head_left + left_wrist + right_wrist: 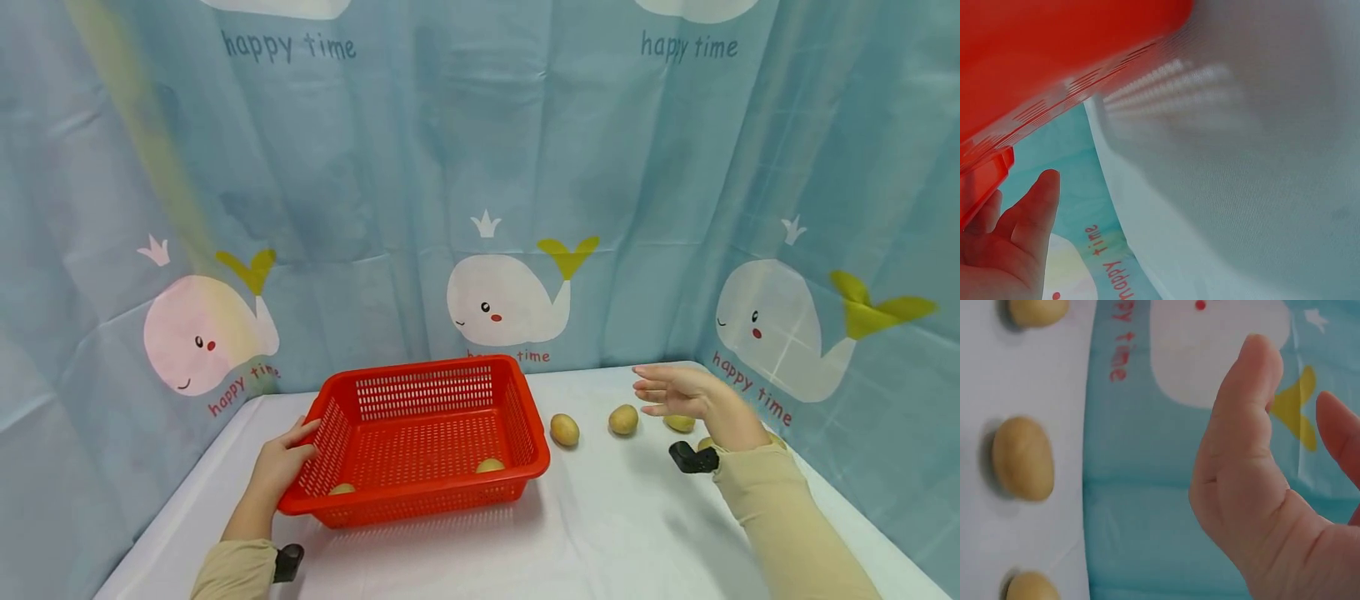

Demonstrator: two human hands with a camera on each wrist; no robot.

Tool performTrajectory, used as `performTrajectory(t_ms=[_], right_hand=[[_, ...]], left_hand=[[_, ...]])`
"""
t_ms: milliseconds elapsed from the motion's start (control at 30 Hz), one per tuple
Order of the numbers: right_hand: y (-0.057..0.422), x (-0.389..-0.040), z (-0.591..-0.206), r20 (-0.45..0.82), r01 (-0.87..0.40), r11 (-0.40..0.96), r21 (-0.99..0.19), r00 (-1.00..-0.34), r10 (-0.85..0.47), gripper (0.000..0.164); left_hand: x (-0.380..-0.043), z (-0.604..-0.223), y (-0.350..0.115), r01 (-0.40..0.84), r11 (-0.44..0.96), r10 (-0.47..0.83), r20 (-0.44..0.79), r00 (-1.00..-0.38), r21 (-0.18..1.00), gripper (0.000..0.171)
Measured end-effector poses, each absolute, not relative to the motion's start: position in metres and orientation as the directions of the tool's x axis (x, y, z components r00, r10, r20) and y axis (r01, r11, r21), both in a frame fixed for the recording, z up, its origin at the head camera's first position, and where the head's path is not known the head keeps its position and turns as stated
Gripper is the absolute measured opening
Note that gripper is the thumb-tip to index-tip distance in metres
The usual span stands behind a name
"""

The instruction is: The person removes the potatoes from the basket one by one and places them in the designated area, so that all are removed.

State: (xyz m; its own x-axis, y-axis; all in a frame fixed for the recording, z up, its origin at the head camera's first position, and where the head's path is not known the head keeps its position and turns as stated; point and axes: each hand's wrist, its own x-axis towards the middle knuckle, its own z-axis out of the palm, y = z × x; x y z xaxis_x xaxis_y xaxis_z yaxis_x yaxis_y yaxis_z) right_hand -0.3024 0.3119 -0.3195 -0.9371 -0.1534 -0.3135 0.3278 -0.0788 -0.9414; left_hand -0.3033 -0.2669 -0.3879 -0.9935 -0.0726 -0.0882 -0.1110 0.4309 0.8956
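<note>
My left hand (277, 467) grips the left rim of a red plastic basket (420, 481), fingers over the edge. In the left wrist view, the thumb (1038, 209) shows beside the basket's rim (988, 181), under its slotted side. Two potatoes lie inside, one potato (490, 465) to the right and another (342, 490) by the near left corner, partly hidden by the front wall. My right hand (686, 390) hovers over the right side of the table, fingers extended and holding nothing. Beneath and beside it lie loose potatoes, including one potato (623, 419) left of the fingertips.
A white cloth covers the table (600, 525). Another potato (564, 430) lies just right of the basket, and one more potato (679, 422) shows below the right hand. Blue curtains (405, 167) with whale prints stand behind the table and at both sides.
</note>
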Motion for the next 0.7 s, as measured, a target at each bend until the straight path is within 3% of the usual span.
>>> performTrajectory(t_ms=[167,400,700], right_hand=[[0.285,-0.312,-0.311,-0.287,0.315,-0.131,-0.94,-0.938,-0.197,0.031],[0.249,-0.324,-0.304,-0.266,0.293,-0.09,-0.952,-0.935,-0.233,0.068],[0.209,-0.344,-0.299,-0.277,0.329,-0.15,-0.932,-0.916,-0.288,0.055]], left_hand=[[-0.304,-0.387,-0.267,-0.103,0.428,-0.069,-0.082,-0.994,0.898,0.055],[-0.302,-0.388,-0.266,-0.105,0.423,-0.075,-0.08,-0.994,0.9,0.055],[-0.302,-0.388,-0.267,-0.097,0.421,-0.074,-0.073,-0.995,0.902,0.055]])
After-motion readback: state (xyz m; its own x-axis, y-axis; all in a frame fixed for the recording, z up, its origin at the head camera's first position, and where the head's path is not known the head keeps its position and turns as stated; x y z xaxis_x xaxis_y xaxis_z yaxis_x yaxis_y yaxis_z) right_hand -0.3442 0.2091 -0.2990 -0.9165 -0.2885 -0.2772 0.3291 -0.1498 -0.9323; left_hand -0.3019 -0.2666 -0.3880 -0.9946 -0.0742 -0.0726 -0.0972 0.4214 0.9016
